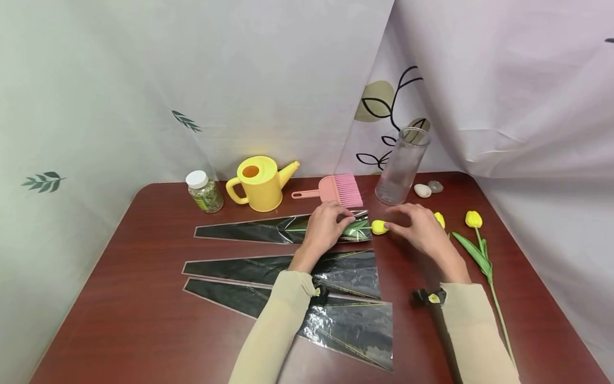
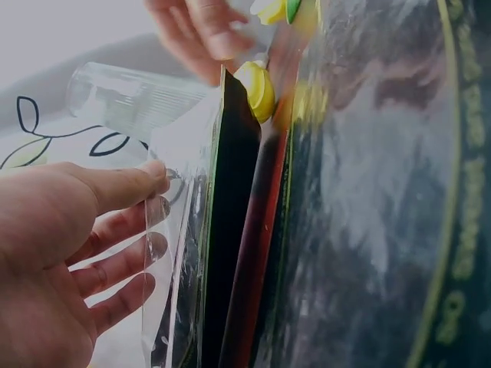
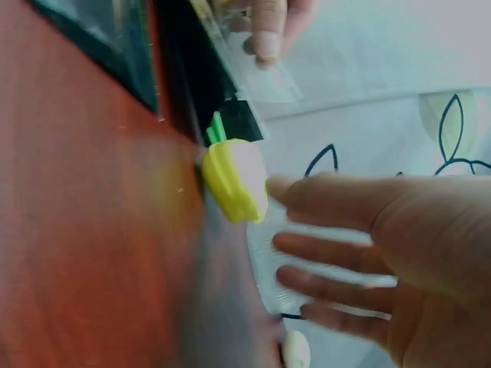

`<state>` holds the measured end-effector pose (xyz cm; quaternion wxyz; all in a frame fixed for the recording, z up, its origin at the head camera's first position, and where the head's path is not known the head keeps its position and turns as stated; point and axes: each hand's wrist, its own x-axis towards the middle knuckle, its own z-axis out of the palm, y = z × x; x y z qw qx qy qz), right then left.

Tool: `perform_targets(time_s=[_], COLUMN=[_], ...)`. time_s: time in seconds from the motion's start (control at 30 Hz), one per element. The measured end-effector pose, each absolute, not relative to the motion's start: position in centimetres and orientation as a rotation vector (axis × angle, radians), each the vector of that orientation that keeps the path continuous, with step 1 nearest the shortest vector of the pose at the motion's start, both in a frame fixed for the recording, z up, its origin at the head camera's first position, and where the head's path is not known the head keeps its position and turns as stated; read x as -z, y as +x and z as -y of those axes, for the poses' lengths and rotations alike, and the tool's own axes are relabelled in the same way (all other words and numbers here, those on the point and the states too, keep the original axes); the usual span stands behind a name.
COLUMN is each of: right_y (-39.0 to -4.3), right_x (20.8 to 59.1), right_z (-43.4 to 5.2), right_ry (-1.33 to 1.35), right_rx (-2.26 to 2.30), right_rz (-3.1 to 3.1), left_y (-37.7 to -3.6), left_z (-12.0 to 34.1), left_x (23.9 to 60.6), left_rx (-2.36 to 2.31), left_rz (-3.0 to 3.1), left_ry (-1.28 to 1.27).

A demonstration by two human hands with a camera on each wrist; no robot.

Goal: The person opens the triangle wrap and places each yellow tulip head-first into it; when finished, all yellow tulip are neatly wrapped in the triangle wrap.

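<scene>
A yellow tulip [image 1: 378, 227] lies with its green stem and leaves in the farthest flower sleeve [image 1: 240, 231], which is black with a clear film side. Its bloom sticks out past the wide end. My left hand [image 1: 325, 226] pinches the edge of the clear film [image 2: 159, 253] between thumb and fingers, lifting it off the black side. Beside the bloom is my right hand [image 1: 418, 226], fingers extended and spread. Its thumb tip is at the bloom [image 3: 234, 180]; whether they touch I cannot tell. Nothing is gripped in that hand.
Two more sleeves [image 1: 355, 269] [image 1: 355, 328] lie nearer. At right are a loose tulip [image 1: 473, 219] and another yellow bloom [image 1: 439, 219], partly hidden. Along the back stand a jar [image 1: 205, 193], yellow watering can [image 1: 264, 186], pink brush with dustpan [image 1: 331, 189], clear vase [image 1: 402, 168] and stones [image 1: 422, 190].
</scene>
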<state>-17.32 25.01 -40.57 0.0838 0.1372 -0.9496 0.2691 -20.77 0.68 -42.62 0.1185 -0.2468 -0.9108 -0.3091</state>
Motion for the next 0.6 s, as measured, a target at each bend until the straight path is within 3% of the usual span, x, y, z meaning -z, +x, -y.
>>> perform_targets(time_s=[0.23,0.6], right_y=[-16.3,-16.8], right_x=[40.5,42.0], right_z=[-25.5,-25.3], right_ry=[0.218,0.268], right_rx=[-0.821,-0.960], right_rz=[2.990,2.958], left_y=[-20.7,-20.6], left_z=[-0.6,-0.9], left_x=[42.3,42.7], left_rx=[0.882,0.858], left_rz=[2.644,2.634], left_ry=[-0.727,-0.751])
